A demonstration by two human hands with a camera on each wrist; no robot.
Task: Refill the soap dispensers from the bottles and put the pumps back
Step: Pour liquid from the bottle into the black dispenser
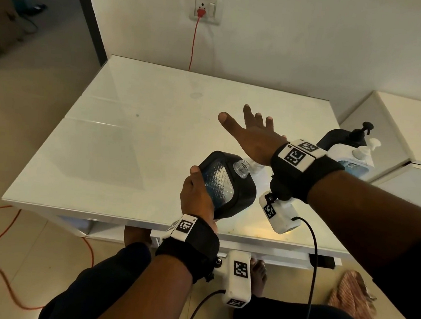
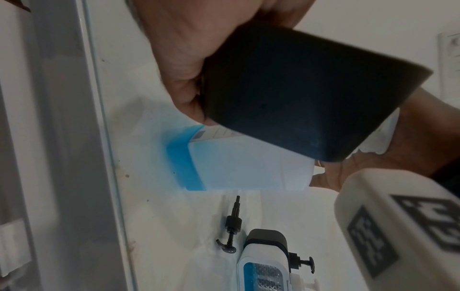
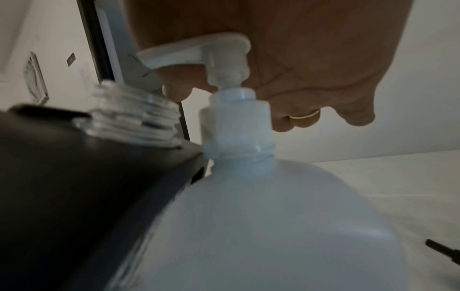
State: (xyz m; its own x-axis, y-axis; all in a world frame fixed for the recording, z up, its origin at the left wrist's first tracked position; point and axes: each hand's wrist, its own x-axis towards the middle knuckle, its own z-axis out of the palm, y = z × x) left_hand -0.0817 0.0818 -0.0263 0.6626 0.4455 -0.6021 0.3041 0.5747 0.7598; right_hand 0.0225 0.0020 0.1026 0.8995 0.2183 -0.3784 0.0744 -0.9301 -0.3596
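My left hand (image 1: 198, 194) grips a black-framed clear dispenser (image 1: 225, 183) and holds it tilted above the table's front edge. Its threaded neck (image 1: 241, 167) is open, with no pump in it. My right hand (image 1: 252, 137) is flat and palm down on the pump head (image 3: 199, 51) of a white refill bottle (image 3: 261, 216); the fingers are straight. The bottle holds a little blue liquid (image 2: 184, 163) at its base. The dispenser's neck (image 3: 132, 118) sits right beside the bottle's spout. A loose black pump (image 2: 232, 230) lies on the table.
A second dispenser with its black pump (image 1: 356, 134) fitted and another white pump bottle (image 1: 362, 152) stand at the right of the white table (image 1: 129, 139). A white cabinet (image 1: 398, 119) adjoins the table. A red cable (image 1: 192, 46) hangs from the wall socket.
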